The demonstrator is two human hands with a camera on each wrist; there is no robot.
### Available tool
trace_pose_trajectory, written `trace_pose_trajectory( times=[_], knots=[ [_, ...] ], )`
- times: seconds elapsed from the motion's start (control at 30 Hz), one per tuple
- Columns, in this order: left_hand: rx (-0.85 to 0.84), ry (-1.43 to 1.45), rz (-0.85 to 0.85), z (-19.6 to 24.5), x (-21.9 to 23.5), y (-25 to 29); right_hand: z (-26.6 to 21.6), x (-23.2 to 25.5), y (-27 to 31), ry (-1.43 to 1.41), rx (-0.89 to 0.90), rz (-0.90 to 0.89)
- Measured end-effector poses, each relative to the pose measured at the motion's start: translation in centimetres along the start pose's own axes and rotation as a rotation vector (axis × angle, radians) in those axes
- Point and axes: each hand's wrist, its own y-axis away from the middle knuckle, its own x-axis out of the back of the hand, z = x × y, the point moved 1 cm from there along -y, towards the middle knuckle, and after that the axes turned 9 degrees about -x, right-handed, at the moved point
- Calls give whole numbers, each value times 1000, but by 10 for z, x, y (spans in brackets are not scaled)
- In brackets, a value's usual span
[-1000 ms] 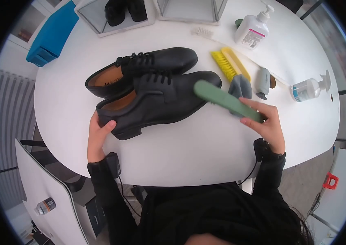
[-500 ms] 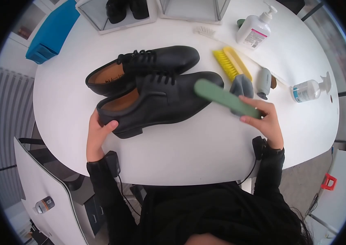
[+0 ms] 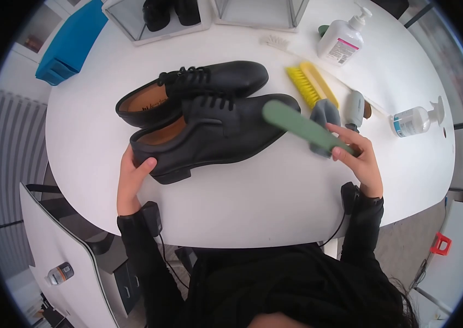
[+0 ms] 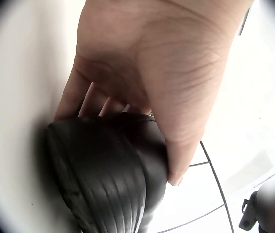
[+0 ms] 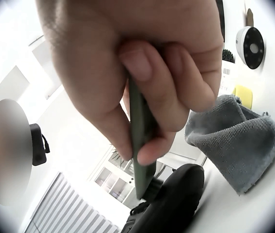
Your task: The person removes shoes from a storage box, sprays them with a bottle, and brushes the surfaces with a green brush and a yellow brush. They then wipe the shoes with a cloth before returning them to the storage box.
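Observation:
A black lace-up shoe [image 3: 215, 139] lies on the white table, and my left hand [image 3: 133, 176] grips its heel, thumb on the near side. In the left wrist view the back of the heel [image 4: 103, 170] fills the space below the palm, with fingers on one side and thumb on the other. My right hand [image 3: 360, 162] holds a green shoe brush [image 3: 300, 124] by its handle, its head over the shoe's toe. Dark bristles [image 5: 153, 189] are right at the toe in the right wrist view. Behind lies the second black shoe [image 3: 237, 78].
A grey cloth [image 3: 324, 113], a yellow-bristled brush [image 3: 311, 85], a grey tube [image 3: 354, 106] and a long white brush [image 3: 275, 41] lie at right. Beyond stand a pump bottle [image 3: 341, 41] and a clear spray bottle [image 3: 411, 121]. A blue case [image 3: 73, 44] sits far left.
My right hand has shifted slightly right, and the green brush has moved a little with it over the toe. My left hand stays on the heel.

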Motion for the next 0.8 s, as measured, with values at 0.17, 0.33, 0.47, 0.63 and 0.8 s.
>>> trace_pose_trajectory(
  times=[0.17,0.33,0.47,0.63,0.8],
  knots=[
    [18,-33,5,2,-1,3,3,2,3,-33,-16,-135],
    [-20,-28,11,-3,2,-1,6,6,-4,-42,-14,-39],
    [-9,-18,-6,1,0,1,6,8,0,-33,-6,-71],
    [-9,-28,-11,-2,2,2,6,2,0,-33,-13,-84],
    [-31,-37,5,-1,2,-1,7,12,-4,-22,-64,-13]
  ],
)
